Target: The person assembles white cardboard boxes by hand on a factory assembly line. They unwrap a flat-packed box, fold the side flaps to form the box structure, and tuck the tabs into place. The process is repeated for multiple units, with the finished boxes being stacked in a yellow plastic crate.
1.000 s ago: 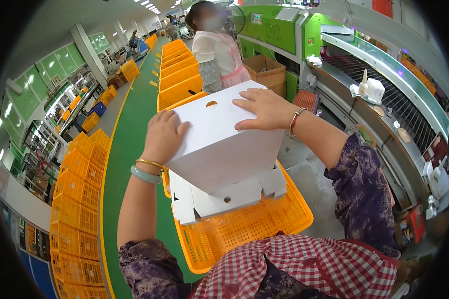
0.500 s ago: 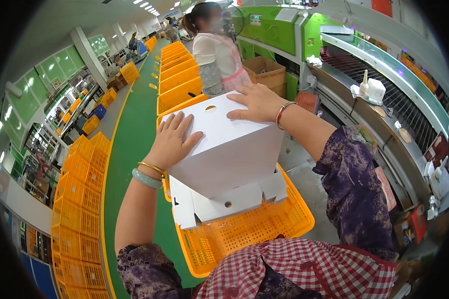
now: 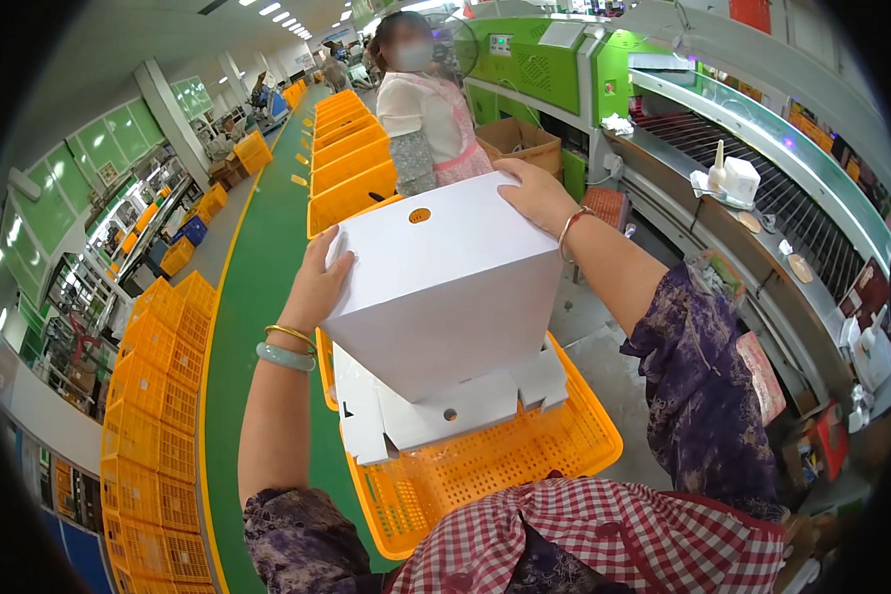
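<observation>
A white cardboard box with a small oval hole in its top stands in front of me. My left hand grips its left side, thumb bent over the top edge. At the far right corner my right hand clasps the box, fingers on top and the rest hidden behind the edge. Beneath the box lies a flat white die-cut cardboard sheet with slots and a round hole. That sheet rests over an orange perforated plastic crate.
A row of orange crates runs away beyond the box. More orange crates are stacked left of the green walkway. A masked person stands ahead, beside a brown carton. Along the right runs a conveyor with a white glue bottle.
Both hands have slid from lying flat on the box's top to its left and right edges. The box appears slightly higher and closer. The other person has turned toward me.
</observation>
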A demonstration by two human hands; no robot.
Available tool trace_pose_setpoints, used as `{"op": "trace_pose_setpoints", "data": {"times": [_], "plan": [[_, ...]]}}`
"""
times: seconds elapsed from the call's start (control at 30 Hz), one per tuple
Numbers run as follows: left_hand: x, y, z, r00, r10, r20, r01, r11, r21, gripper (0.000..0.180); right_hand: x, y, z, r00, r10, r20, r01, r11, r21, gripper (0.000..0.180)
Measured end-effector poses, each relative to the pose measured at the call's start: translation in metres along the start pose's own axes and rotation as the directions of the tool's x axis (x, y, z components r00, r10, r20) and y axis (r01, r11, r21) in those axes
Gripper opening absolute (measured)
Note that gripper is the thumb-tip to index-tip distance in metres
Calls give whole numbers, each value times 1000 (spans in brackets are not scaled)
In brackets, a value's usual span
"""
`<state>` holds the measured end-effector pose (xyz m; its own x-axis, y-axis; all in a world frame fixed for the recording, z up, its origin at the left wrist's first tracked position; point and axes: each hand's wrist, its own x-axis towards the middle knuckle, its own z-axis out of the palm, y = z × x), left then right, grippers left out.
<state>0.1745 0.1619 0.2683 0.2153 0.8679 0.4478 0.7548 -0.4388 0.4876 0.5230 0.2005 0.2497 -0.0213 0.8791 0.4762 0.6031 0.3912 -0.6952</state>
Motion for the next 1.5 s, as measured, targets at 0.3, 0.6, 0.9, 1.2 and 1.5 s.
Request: {"op": "trace_pose_setpoints", "data": {"times": [0.3, 0.6, 0.9, 1.2, 1.5], "plan": [[-4, -7, -6, 968, -244, -63, 196, 887, -417, 29, -15, -29, 1, 995, 78, 58, -75, 996, -55, 45], [-7, 9, -1, 955, -286, -84, 217, 861, -461, 29, -20, -17, -10, 989, 111, 93, -136, 937, 322, 52], [-7, -12, 1, 977, -90, -191, 112, 988, 110, 42, -25, -26, -5, 953, 274, 129, -284, 957, 66, 46], [-24, 26, -13, 994, -105, -36, 110, 970, 216, 58, -46, -58, 0, 914, -318, 251, 387, 871, -304, 47], [-52, 48, -21, 976, 109, -188, -69, 976, 209, 49, -77, -84, -13, 931, -276, 239, 348, 867, -357, 53]]}}
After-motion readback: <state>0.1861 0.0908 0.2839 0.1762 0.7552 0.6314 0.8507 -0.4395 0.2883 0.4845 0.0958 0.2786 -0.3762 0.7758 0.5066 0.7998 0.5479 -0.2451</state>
